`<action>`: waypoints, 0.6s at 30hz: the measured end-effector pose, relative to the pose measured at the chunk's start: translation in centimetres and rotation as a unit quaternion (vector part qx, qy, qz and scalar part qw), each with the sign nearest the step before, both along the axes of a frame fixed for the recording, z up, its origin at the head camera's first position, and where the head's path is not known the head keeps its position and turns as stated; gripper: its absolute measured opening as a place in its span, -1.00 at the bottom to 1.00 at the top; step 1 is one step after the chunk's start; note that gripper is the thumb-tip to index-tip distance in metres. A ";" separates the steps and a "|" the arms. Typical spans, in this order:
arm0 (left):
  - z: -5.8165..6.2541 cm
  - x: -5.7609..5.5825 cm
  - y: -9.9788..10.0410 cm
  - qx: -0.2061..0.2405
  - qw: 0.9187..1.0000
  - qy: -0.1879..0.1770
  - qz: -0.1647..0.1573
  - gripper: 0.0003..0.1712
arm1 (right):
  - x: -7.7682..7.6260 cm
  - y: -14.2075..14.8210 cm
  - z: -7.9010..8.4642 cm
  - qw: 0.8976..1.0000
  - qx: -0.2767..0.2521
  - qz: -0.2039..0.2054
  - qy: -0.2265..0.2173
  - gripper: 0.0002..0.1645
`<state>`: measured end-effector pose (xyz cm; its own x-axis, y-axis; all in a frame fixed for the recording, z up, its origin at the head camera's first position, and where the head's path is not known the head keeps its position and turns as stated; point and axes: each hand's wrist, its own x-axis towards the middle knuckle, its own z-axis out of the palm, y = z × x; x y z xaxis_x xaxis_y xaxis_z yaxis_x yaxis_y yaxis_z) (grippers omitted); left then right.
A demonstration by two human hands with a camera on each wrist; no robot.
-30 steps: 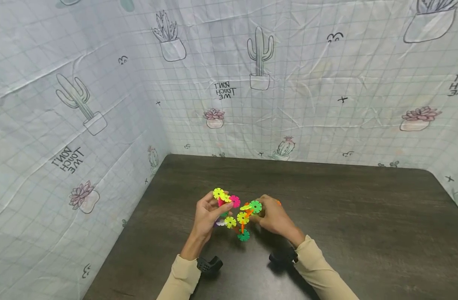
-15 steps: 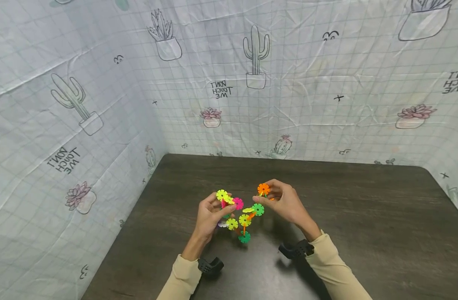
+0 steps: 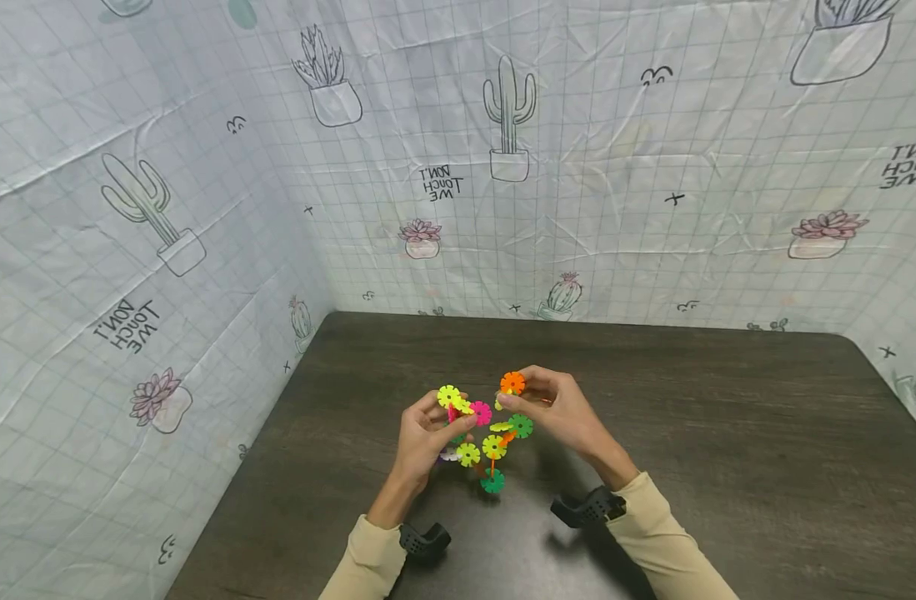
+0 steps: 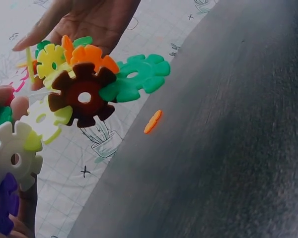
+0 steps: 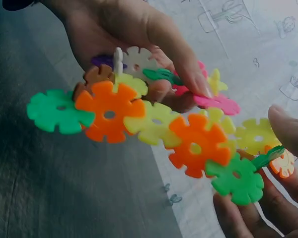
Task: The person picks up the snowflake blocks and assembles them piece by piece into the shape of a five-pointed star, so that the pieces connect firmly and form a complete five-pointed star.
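My left hand (image 3: pixel 420 437) pinches a chain of interlocking notched flower discs at its pink disc (image 3: pixel 480 412). The chain hangs over the table, with a yellow disc (image 3: pixel 448 397) at its upper end, a brown disc (image 4: pixel 82 96) and a dark green disc (image 3: pixel 493 481) low down, and a light green disc (image 3: pixel 521 426) to the right. My right hand (image 3: pixel 566 408) pinches a small cluster between thumb and fingers: an orange disc (image 3: pixel 513 383), a yellow disc (image 5: pixel 258 138) and a green one (image 5: pixel 268 156) seen edge-on. The cluster overlaps the chain's light green end in the right wrist view.
One loose orange disc (image 4: pixel 153 121) lies on the dark wooden table (image 3: pixel 728 433). A cloth wall (image 3: pixel 608 167) printed with cacti rises behind the table and along its left side. Black wrist cameras (image 3: pixel 588 507) sit on both wrists.
My right hand has come out from behind the chain's right end, rising to the right with the orange-and-yellow cluster, then shifting slightly left. The left hand keeps its hold, nearly still.
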<state>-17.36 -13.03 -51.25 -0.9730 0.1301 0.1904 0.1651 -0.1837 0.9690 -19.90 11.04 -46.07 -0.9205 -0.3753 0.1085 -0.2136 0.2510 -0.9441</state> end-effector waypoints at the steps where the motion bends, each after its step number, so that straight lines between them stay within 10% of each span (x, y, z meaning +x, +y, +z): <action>1: 0.0 0.0 0.0 -0.001 1.000 0.001 0.001 -0.61 | 0.1 -0.1 0.0 1.000 -0.001 0.000 0.002 -0.65; 18: -0.1 0.1 0.2 0.012 0.999 0.006 0.041 -0.60 | 0.6 -1.6 -0.5 0.998 -0.056 -0.038 0.006 -0.74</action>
